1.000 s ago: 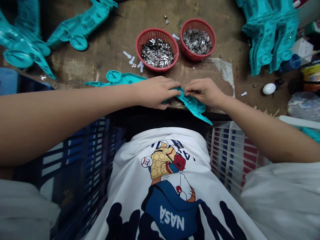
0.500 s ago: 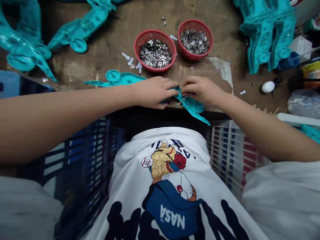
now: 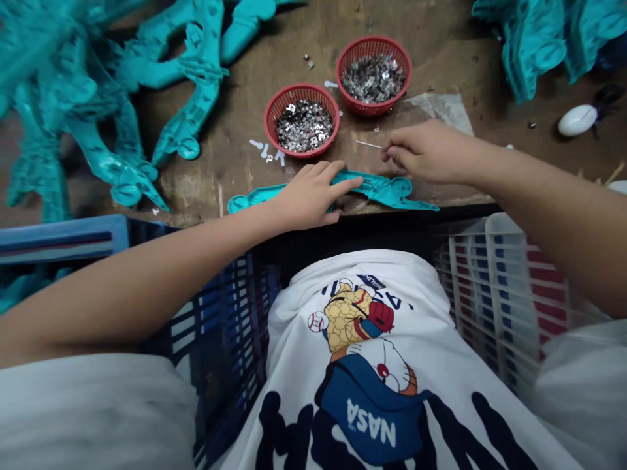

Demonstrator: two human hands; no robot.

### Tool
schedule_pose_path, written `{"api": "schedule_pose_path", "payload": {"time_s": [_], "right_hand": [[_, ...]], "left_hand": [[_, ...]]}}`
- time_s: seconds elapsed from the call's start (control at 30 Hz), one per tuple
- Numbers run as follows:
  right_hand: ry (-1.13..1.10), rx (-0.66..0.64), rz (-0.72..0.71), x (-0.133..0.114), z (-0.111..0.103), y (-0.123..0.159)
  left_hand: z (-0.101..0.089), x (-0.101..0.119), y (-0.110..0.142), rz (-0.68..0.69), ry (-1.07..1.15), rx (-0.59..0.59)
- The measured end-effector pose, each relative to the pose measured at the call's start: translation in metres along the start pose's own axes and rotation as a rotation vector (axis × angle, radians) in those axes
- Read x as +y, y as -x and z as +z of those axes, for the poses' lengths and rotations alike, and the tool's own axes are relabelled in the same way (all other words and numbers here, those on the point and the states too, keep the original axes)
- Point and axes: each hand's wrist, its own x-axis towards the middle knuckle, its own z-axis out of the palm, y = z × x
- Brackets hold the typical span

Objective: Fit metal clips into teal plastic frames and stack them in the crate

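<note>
My left hand (image 3: 313,196) lies across a long teal plastic part (image 3: 382,188) at the table's front edge. Its fingers reach over the far side and the thumb is at the near side, gripping the part and covering its middle. The part has a round disc near each end. My right hand (image 3: 426,153) is closed, pinching a thin metal pick (image 3: 368,144) that points left, above the table and apart from the part. Beyond my hands stand two red baskets, one with small shiny metal clips (image 3: 304,125), the other (image 3: 375,104) with similar metal pieces.
More teal parts (image 3: 191,78) are heaped at the left, and others (image 3: 533,52) at the far right. Small white plastic pieces (image 3: 264,151) lie beside the left basket. A white egg-shaped object (image 3: 578,121) is at right. Blue (image 3: 235,307) and white (image 3: 494,281) crates flank my lap.
My right hand has lifted away from the teal part, up and to the right, with the pick. The part now lies more level under my left hand. The view has shifted left.
</note>
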Motion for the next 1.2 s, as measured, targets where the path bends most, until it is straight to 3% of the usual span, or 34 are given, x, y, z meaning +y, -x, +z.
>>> {"api": "schedule_pose_path", "payload": {"time_s": [0.13,0.27,0.4,0.57,0.7,0.83,1.07,1.2], "right_hand": [[0.082,-0.018,0.061,-0.014,-0.001,0.006],[-0.034,0.053,0.069,-0.027,0.01,0.001],[-0.167,0.014,0.053,-0.037,0.015,-0.012],[-0.293,-0.028,0.007,-0.036,0.018,-0.018],[-0.313,-0.011,-0.074,-0.031,0.034,-0.022],[-0.249,0.017,-0.172,-0.028,0.049,-0.03],[0.075,-0.057,-0.306,-0.036,0.032,-0.019],[0.063,-0.025,-0.344,-0.032,0.038,-0.022]], "left_hand": [[0.007,0.0,0.001,-0.047,0.02,0.012],[0.01,-0.002,0.003,-0.04,0.036,0.026],[0.009,-0.008,0.007,-0.023,0.062,0.037],[0.007,-0.011,0.009,-0.031,0.05,0.02],[0.007,-0.011,0.01,-0.029,0.032,-0.001],[0.009,-0.013,0.012,-0.023,0.014,0.013],[0.009,-0.013,0.011,-0.042,0.029,-0.015],[0.01,-0.013,0.01,-0.032,0.018,-0.013]]}}
